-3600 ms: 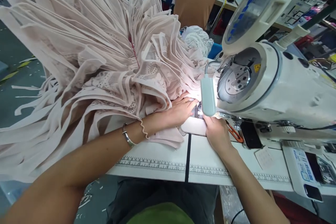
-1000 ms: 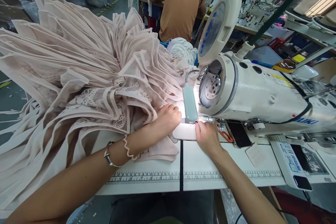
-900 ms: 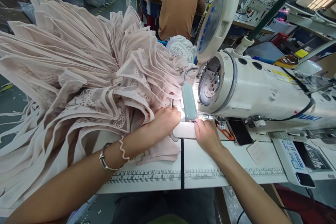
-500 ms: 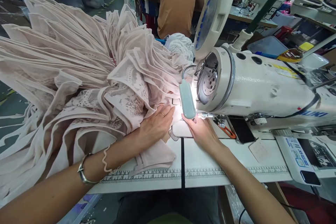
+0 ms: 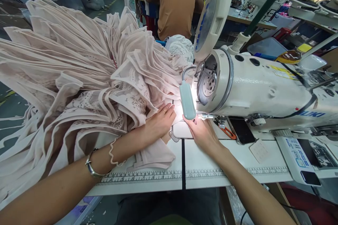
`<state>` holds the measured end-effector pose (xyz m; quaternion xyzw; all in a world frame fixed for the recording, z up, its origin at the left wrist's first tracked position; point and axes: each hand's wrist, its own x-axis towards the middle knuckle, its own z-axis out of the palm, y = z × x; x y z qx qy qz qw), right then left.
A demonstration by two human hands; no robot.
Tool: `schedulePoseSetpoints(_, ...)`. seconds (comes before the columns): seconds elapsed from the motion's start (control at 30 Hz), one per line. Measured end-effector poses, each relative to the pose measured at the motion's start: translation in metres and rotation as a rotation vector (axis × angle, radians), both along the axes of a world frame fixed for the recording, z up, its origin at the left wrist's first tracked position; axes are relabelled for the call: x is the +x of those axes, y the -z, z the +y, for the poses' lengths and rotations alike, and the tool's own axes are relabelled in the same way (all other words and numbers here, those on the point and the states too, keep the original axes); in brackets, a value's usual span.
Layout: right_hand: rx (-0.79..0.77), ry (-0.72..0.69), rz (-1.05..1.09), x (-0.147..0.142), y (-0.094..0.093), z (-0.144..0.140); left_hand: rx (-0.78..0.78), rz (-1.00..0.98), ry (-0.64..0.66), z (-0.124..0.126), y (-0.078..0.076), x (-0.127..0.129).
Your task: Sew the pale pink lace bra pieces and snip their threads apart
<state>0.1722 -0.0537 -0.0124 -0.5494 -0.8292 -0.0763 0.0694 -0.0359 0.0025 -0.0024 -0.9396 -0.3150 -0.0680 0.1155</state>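
My left hand (image 5: 163,119) lies flat on pale pink fabric (image 5: 155,153) just left of the sewing machine (image 5: 261,84). Its fingers are stretched toward the brightly lit sewing area. My right hand (image 5: 202,132) is at the machine's needle end, thumb and fingers drawn together; a small green lamp (image 5: 187,101) partly covers the fingertips, so what they pinch is hidden. The needle is also out of sight behind the lamp. A large heap of pale pink lace-trimmed garments (image 5: 87,63) spreads over the left side and reaches under my left forearm.
Right of my right hand lie orange-handled snips (image 5: 227,132), a dark phone (image 5: 241,130) and a paper scrap (image 5: 259,150). A control panel (image 5: 299,161) sits farther right. A printed ruler (image 5: 148,177) runs along the table's front edge. Ahead, a person in a brown shirt (image 5: 175,1) sits facing away.
My left hand and forearm have shifted slightly, the wrist with its bracelets moving a little right. The right hand stays in nearly the same place. The view has turned slightly.
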Motion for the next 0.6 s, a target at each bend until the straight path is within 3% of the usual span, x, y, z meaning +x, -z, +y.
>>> schedulePoseSetpoints(0.27, -0.040, 0.009, -0.002, -0.001, -0.001, 0.000, -0.084, -0.037, -0.084, 0.000, 0.000, 0.006)
schedulePoseSetpoints(0.4, -0.043, 0.013, -0.013, -0.001, 0.000, 0.000, -0.035, -0.103, -0.180, 0.003, 0.007, 0.014)
schedulePoseSetpoints(0.6, -0.019, 0.027, -0.067, -0.003, 0.000, -0.002, 0.000, -0.072, -0.148, 0.002, 0.014, 0.010)
